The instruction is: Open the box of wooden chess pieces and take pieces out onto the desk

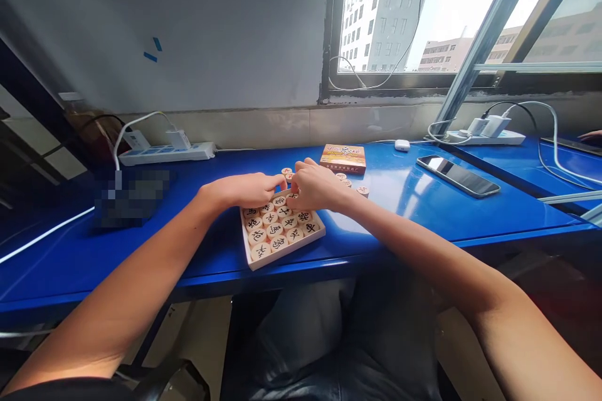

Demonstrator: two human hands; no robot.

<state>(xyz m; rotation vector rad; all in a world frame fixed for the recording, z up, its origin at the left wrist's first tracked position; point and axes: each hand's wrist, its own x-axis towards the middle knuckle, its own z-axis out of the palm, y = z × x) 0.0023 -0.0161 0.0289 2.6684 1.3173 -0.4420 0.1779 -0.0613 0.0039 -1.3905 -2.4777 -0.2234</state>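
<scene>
A shallow pale tray filled with rows of round wooden Chinese chess pieces sits tilted at an angle near the desk's front edge. The pieces bear dark characters. Over the tray's far left part is my left hand, fingers bent inward and partly hidden beneath it. My right hand is closed above the far right part, its fingertips down at the pieces; what they grip is hidden. Beyond the hands, a few loose pieces lie on the desk, and more pieces rest to the right of my right hand.
An orange-brown box lies behind the tray on the blue desk. To the right are a phone, a white earphone case and a power strip. Another power strip with cables stands left, near a blurred dark object.
</scene>
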